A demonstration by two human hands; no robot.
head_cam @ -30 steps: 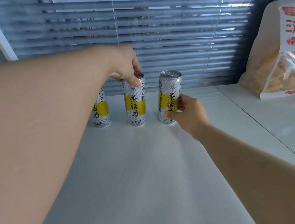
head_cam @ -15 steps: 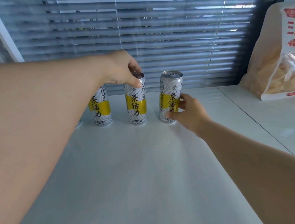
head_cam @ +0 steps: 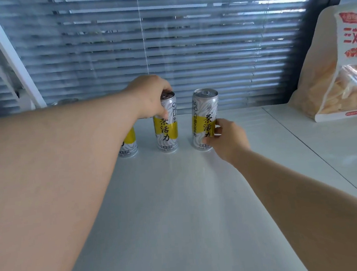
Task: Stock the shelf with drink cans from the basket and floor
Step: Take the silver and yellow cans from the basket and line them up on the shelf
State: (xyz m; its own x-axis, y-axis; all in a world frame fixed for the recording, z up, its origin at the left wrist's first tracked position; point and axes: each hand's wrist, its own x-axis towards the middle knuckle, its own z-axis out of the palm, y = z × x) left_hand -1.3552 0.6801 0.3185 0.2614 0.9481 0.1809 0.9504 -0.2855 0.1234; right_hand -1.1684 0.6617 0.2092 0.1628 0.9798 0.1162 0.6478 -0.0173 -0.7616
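Three cans: slim silver drink cans with a yellow band and black characters stand upright in a row at the back of the flat white shelf board (head_cam: 180, 211), near the blinds. They are the left can (head_cam: 129, 144), the middle can (head_cam: 166, 130) and the right can (head_cam: 201, 114).
Spacing: the cans stand apart, none touching; the gap between the middle and right ones is the wider.
Left side: the left hand (head_cam: 151, 97) sits over the top of the middle can, fingers curled down round the rim and thumb pressed on the front wall, clamped on it. The can's base is on the board.
Right side: the right hand (head_cam: 227, 140) holds the right can low on its body, at the lower edge of the yellow band. Thumb and fingers (head_cam: 216, 130) are closed on the wall from the right. The base is on the board and the pull tab on top is exposed.
Obstruction: the left forearm covers most of the left can; only its lower part shows.
Backdrop: grey slatted window blinds (head_cam: 187, 48), closed, run behind the row.
Other stock: a large pale snack bag with red print (head_cam: 338, 73) stands on the adjoining white board at far right, well apart from the cans.
Frame: a white upright post (head_cam: 4, 53) rises at the far left.
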